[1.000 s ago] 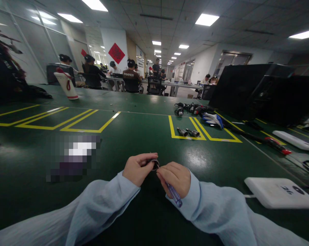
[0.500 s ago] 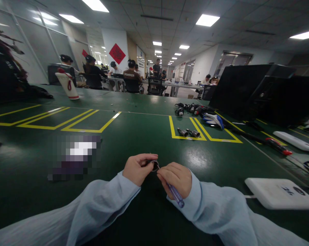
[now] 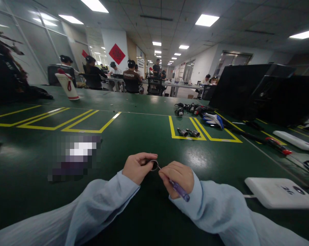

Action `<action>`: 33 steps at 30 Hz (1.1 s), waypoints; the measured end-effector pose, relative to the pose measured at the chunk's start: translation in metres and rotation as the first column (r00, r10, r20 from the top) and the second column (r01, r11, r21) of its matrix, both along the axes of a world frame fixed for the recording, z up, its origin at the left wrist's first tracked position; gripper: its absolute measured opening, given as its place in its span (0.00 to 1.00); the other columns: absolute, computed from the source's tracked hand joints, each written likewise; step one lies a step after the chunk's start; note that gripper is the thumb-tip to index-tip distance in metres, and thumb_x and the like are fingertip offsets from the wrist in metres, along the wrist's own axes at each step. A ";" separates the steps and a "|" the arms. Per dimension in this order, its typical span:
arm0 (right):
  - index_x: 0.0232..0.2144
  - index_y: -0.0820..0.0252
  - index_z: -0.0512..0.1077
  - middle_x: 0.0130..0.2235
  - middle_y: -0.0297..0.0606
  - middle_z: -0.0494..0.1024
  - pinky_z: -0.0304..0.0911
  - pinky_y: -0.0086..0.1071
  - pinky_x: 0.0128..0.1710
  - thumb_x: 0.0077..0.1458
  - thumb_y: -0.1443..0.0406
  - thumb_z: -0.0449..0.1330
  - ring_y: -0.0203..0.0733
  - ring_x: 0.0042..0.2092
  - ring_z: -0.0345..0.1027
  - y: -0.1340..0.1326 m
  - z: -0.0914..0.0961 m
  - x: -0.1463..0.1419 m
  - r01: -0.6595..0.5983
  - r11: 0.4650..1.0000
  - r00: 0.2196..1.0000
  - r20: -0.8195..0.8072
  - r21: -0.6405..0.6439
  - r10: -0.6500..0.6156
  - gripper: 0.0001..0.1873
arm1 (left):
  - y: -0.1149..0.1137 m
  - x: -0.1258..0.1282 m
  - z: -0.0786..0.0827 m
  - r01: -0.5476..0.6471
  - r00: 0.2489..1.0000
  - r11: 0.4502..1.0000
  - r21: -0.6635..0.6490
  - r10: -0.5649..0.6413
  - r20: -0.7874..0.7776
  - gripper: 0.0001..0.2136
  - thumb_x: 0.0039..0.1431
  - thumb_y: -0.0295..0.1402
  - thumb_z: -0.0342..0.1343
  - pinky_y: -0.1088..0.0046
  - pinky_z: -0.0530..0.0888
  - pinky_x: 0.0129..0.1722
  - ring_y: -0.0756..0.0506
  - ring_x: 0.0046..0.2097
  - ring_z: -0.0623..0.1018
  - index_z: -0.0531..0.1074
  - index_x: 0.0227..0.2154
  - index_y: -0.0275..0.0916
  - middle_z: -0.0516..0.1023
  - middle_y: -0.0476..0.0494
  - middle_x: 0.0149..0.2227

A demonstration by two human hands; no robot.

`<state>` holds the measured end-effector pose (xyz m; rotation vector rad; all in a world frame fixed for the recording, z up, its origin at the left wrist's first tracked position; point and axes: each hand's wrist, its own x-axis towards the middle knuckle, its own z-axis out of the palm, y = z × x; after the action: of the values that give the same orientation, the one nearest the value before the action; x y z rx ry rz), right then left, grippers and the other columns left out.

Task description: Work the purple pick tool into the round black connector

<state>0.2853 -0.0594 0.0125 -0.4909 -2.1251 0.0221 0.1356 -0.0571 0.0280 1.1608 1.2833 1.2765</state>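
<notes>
Between thumb and fingers, my left hand (image 3: 138, 167) pinches a small round metal part (image 3: 154, 166), its hollow open end facing me. My right hand (image 3: 177, 177) is closed around a screwdriver with a translucent purple handle (image 3: 180, 191); the handle points down and to the right. The screwdriver's thin shaft reaches toward the rim of the metal part, and I cannot tell whether the tip touches it. Both hands are just above the green table (image 3: 134, 136). Two similar metal parts with stems (image 3: 182, 132) lie inside a yellow taped box farther off.
Dark fittings with cables (image 3: 180, 111) and a blue-and-white tool (image 3: 213, 120) lie beyond at the right. A white flat device (image 3: 282, 193) sits by my right sleeve. A white cup (image 3: 67, 85) stands far left, and black monitors (image 3: 241, 89) rise at the right. People sit behind.
My right hand has shifted slightly to the right, and the screwdriver handle has swung outward to the right. My left hand has hardly moved, still gripping the metal part.
</notes>
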 end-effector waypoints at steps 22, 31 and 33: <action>0.16 0.61 0.65 0.11 0.31 0.67 0.55 0.22 0.16 0.43 0.57 0.54 0.29 0.14 0.59 0.027 -0.013 0.007 0.038 0.401 0.931 -0.113 -0.915 -0.347 0.14 | -0.007 -0.001 -0.004 0.076 0.997 0.995 -0.067 -0.076 0.008 0.10 0.37 0.23 0.55 0.65 0.77 0.32 0.45 0.33 0.76 0.72 0.28 0.32 0.75 0.41 0.39; 0.15 0.62 0.64 0.11 0.30 0.65 0.53 0.21 0.15 0.44 0.58 0.53 0.28 0.14 0.58 0.021 -0.009 0.004 -0.021 0.394 0.950 -0.141 -0.919 -0.278 0.14 | -0.018 0.008 0.002 0.098 0.995 0.991 -0.086 -0.099 -0.016 0.10 0.36 0.22 0.54 0.66 0.76 0.33 0.45 0.34 0.76 0.72 0.27 0.32 0.75 0.40 0.38; 0.16 0.61 0.64 0.11 0.30 0.66 0.53 0.21 0.15 0.45 0.58 0.53 0.29 0.14 0.58 0.020 -0.009 0.004 0.005 0.410 0.958 -0.114 -0.912 -0.265 0.14 | -0.017 0.007 0.000 0.107 0.993 0.992 -0.074 -0.109 -0.034 0.10 0.37 0.23 0.54 0.65 0.75 0.34 0.44 0.35 0.76 0.72 0.27 0.32 0.75 0.40 0.38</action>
<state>0.2896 -0.0393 0.0040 -1.2320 -1.6357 1.1686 0.1430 -0.0742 0.0282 1.1918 1.2669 1.1248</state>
